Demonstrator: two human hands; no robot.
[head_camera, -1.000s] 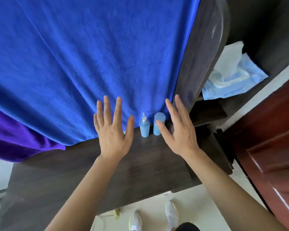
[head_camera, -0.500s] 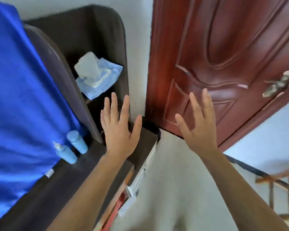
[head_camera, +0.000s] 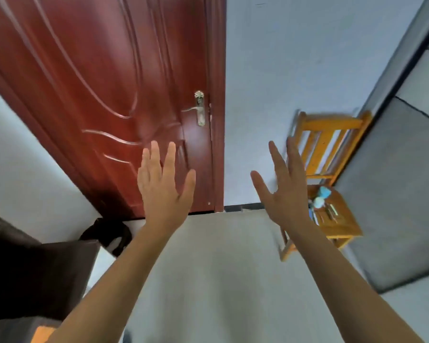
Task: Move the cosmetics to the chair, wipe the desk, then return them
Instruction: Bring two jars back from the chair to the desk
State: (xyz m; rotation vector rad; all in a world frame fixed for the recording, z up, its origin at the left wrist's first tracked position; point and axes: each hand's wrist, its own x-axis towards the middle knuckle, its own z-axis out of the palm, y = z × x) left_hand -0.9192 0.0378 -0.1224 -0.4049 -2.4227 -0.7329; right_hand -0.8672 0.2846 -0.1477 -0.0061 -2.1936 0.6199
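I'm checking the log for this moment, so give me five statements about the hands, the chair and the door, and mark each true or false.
1. Both hands are empty with fingers spread. True: the left hand and the right hand hold nothing.
2. The wooden chair has small items on its seat. True: blurred cosmetics, some blue, sit there.
3. The right hand is gripping the chair back. False: it is raised in front of the chair, open, gripping nothing.
4. The red-brown door stands wide open. False: it looks shut against its frame.
5. The door handle is black. False: it is a gold-coloured metal lever.
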